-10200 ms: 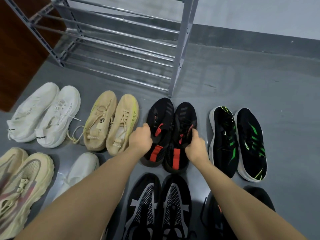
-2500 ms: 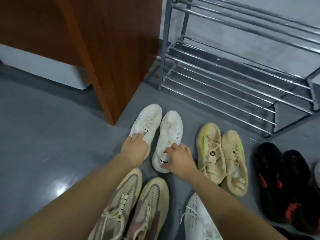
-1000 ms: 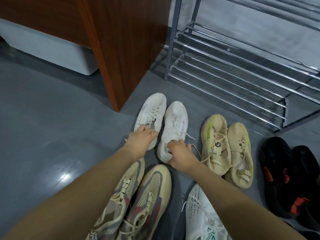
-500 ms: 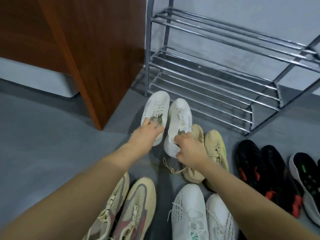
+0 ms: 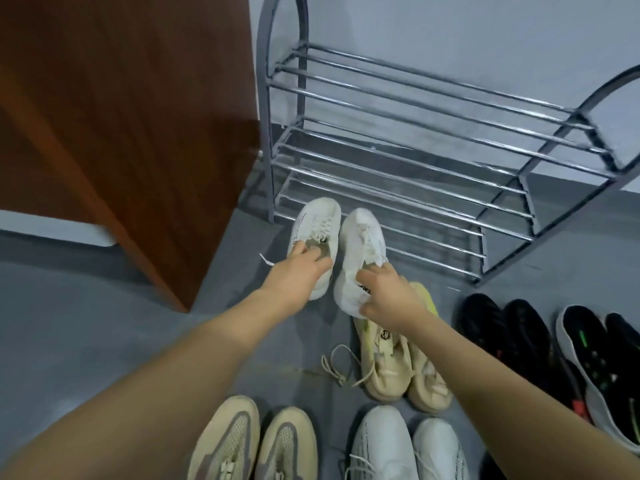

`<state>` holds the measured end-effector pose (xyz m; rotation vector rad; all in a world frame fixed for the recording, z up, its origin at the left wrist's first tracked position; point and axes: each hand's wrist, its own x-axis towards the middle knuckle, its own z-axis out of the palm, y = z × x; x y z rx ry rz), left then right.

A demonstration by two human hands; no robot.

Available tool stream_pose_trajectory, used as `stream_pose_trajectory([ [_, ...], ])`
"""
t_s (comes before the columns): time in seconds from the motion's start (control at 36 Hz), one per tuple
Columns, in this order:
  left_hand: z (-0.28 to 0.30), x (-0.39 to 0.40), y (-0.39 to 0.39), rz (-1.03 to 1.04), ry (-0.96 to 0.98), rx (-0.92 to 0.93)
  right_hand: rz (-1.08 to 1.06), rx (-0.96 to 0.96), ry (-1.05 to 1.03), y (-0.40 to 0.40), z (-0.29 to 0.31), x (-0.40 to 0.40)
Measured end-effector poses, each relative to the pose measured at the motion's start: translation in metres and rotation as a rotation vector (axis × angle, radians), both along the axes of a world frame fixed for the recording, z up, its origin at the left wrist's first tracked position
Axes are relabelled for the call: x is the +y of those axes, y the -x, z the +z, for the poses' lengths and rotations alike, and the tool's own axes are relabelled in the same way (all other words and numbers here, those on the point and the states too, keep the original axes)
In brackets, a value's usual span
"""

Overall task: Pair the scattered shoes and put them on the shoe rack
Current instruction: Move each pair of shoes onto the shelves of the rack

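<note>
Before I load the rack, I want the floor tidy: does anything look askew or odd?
One thing: the beige pair has a loose lace trailing across the floor to its left. The other pairs lie neatly side by side, and the shoe rack stands bare.

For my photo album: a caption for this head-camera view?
Left hand and right hand carry white sneakers toward the shoe rack.

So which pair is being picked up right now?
Start at the metal shoe rack against the wall. Just before its left end, two plain white sneakers point toward it, one in the left hand, one in the right hand. They are the only pair beyond the beige pair.
</note>
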<state>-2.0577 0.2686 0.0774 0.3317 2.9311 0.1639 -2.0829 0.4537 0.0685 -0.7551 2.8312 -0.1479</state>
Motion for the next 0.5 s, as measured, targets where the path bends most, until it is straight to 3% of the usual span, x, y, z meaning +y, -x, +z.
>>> stream_pose_trajectory([
  [0.5,0.030,0.040,0.011,0.104,0.065,0.013,0.042,-0.073,0.006,0.018,0.025,0.025],
])
